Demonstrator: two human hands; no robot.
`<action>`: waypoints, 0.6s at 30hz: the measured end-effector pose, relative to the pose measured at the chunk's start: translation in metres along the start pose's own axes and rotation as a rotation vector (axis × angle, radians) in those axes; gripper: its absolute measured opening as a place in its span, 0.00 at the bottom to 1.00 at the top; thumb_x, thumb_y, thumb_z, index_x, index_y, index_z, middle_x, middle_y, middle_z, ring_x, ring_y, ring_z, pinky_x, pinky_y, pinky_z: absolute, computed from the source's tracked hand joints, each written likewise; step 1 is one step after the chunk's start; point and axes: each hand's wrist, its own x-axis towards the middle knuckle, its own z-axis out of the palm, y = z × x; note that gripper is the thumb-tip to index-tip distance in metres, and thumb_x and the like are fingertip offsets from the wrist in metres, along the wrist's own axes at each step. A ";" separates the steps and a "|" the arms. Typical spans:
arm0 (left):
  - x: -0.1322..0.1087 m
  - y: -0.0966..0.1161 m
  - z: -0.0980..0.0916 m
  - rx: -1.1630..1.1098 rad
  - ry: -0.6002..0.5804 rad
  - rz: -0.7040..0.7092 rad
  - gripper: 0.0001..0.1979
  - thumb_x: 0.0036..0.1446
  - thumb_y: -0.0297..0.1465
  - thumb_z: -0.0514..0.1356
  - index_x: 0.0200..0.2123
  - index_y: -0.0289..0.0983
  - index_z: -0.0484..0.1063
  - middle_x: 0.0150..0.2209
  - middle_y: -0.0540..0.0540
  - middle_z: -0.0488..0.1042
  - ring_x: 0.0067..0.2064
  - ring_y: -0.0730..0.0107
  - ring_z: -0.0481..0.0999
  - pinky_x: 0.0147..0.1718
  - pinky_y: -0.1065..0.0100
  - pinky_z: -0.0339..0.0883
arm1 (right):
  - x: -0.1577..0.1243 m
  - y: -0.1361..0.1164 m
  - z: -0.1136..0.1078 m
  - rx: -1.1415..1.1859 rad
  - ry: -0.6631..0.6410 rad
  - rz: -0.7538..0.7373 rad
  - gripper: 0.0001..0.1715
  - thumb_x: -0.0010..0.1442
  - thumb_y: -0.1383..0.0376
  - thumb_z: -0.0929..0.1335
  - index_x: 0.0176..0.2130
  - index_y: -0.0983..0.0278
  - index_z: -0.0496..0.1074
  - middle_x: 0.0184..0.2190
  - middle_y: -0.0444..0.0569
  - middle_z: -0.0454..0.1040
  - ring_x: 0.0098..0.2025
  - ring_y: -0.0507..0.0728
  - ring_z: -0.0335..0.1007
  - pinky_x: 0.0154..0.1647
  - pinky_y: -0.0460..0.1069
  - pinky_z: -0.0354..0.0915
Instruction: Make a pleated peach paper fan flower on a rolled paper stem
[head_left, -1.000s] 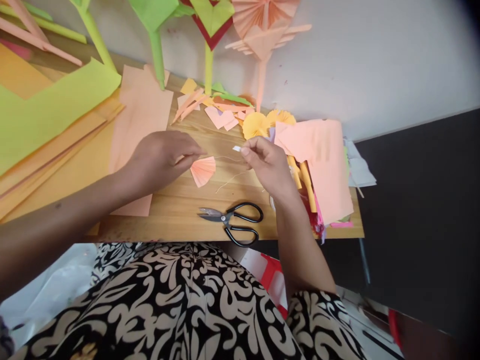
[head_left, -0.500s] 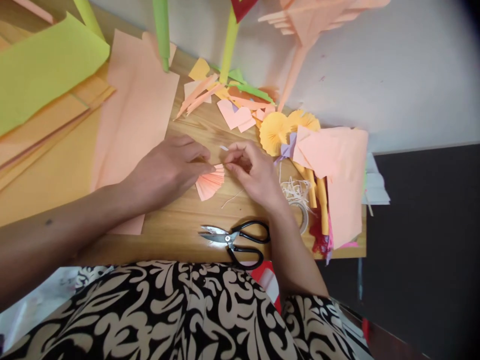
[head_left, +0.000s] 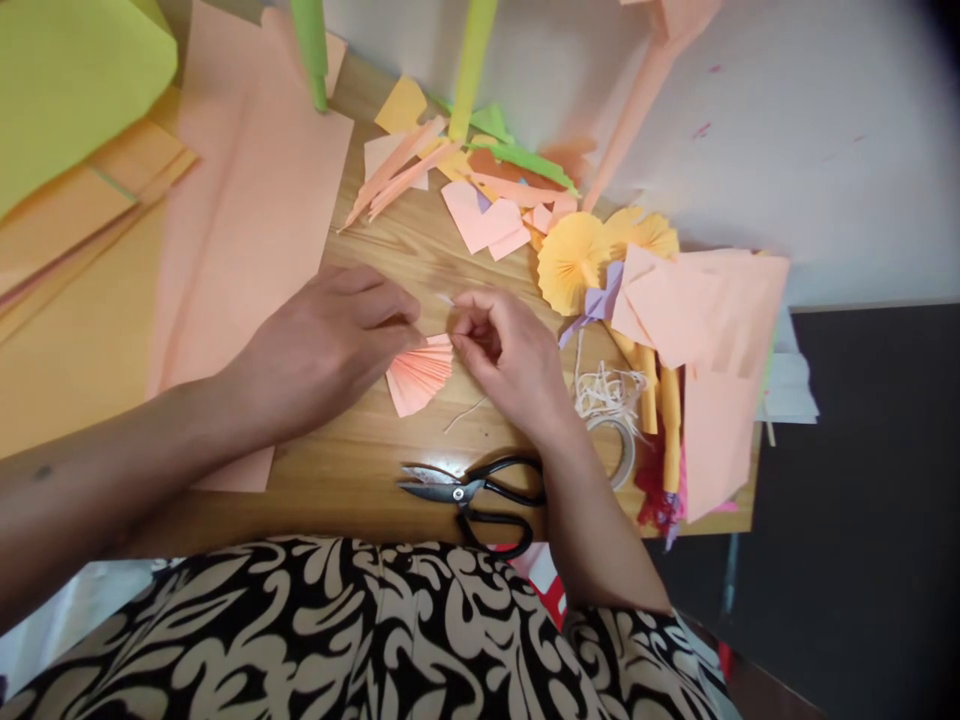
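A small pleated salmon paper fan lies on the wooden table. My left hand pinches its narrow end from the left, fingers closed. From the right, my right hand curls its fingers at the same end of the fan, pinching a thin pale thread that trails over the wood. Black scissors lie shut near the front edge, just below my right wrist.
Large salmon, orange and lime sheets cover the left of the table. Paper scraps, yellow pleated rosettes, a tape roll and rolled orange tubes crowd the right. Paper flower stems lean on the wall.
My right hand has come in from the right to the fan, closing the stretch of thread. The view has tipped downward and closer.
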 end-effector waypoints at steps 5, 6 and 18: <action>0.003 0.002 -0.002 -0.109 0.016 -0.054 0.21 0.70 0.36 0.47 0.38 0.41 0.80 0.44 0.38 0.81 0.46 0.49 0.74 0.45 0.50 0.64 | -0.001 0.000 0.002 0.036 -0.013 0.047 0.20 0.63 0.71 0.67 0.55 0.58 0.68 0.37 0.42 0.79 0.45 0.56 0.75 0.50 0.53 0.71; 0.003 0.002 -0.002 -0.110 0.015 -0.053 0.21 0.70 0.37 0.47 0.37 0.41 0.80 0.45 0.38 0.81 0.46 0.49 0.74 0.45 0.50 0.64 | -0.001 0.000 0.003 0.045 -0.012 0.052 0.21 0.63 0.71 0.67 0.55 0.58 0.68 0.36 0.42 0.78 0.44 0.56 0.75 0.49 0.53 0.71; -0.001 -0.004 0.002 0.267 0.113 0.259 0.18 0.75 0.28 0.46 0.42 0.35 0.76 0.44 0.43 0.77 0.44 0.61 0.72 0.42 0.62 0.65 | 0.001 0.003 0.001 0.122 -0.004 0.058 0.18 0.66 0.64 0.72 0.55 0.57 0.70 0.37 0.42 0.78 0.41 0.55 0.76 0.47 0.53 0.72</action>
